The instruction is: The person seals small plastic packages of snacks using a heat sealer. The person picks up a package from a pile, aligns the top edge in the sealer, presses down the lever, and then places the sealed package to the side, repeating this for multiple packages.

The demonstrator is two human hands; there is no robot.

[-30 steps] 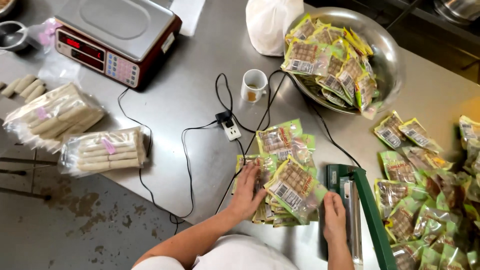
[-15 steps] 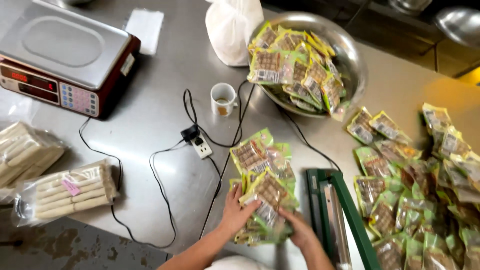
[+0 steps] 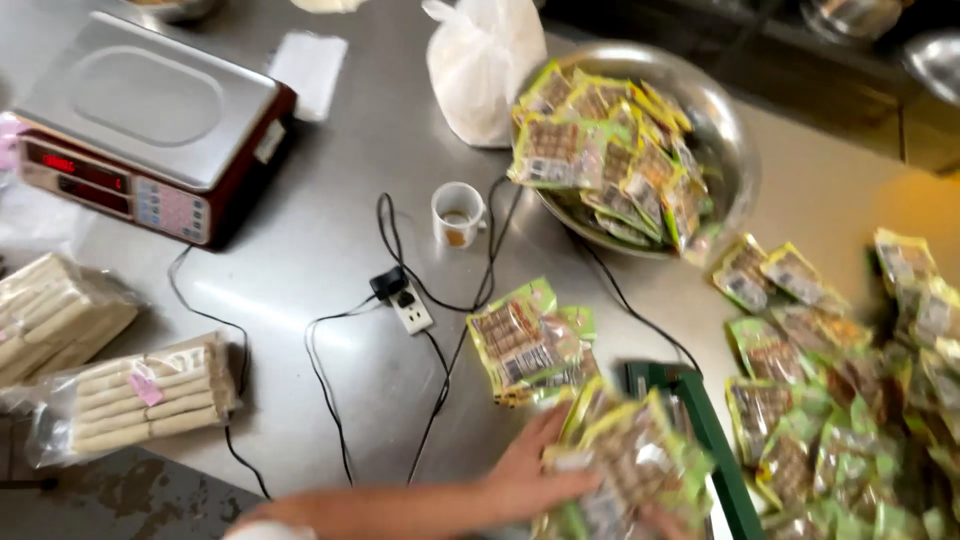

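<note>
Snack packets [image 3: 630, 465] lie stacked between both hands, gripped from each side.

Green-and-yellow snack packets [image 3: 630, 470] with brown contents; dark red scale [image 3: 150, 120], silver top; white cup [image 3: 457, 213]; grey steel tabletop [image 3: 330, 290]

Left hand [image 3: 530, 472] and right hand [image 3: 662, 520] clasp green snack packets [image 3: 630, 462] beside green sealer [image 3: 700, 420] on steel table [image 3: 330, 270].

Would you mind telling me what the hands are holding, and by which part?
The left hand and right hand hold a blurred stack of green snack packets, gripped at its left and lower edges.
</note>
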